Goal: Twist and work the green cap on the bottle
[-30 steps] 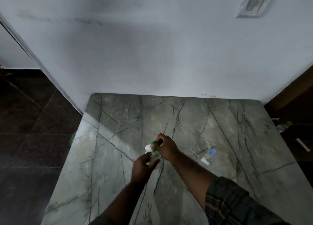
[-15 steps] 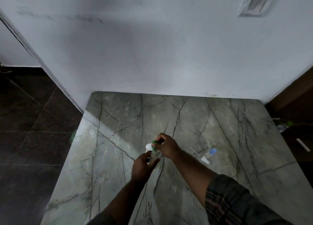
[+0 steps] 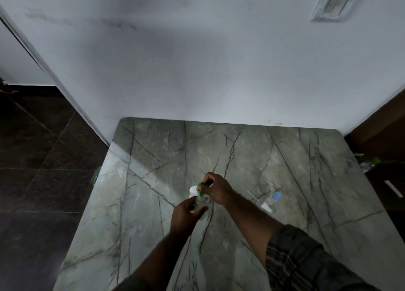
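Near the counter's (image 3: 153, 203) middle, I see my left hand (image 3: 186, 216) wrapped around a small clear bottle (image 3: 200, 203), held just above the marble. My right hand (image 3: 217, 191) pinches its green cap (image 3: 201, 185) from above, fingers curled. Toward the right edge lies a second bottle with a blue cap (image 3: 276, 196), well apart from both hands.

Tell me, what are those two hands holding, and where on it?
A small clear bottle: the left hand grips its body, and the right hand pinches its green cap at the top.
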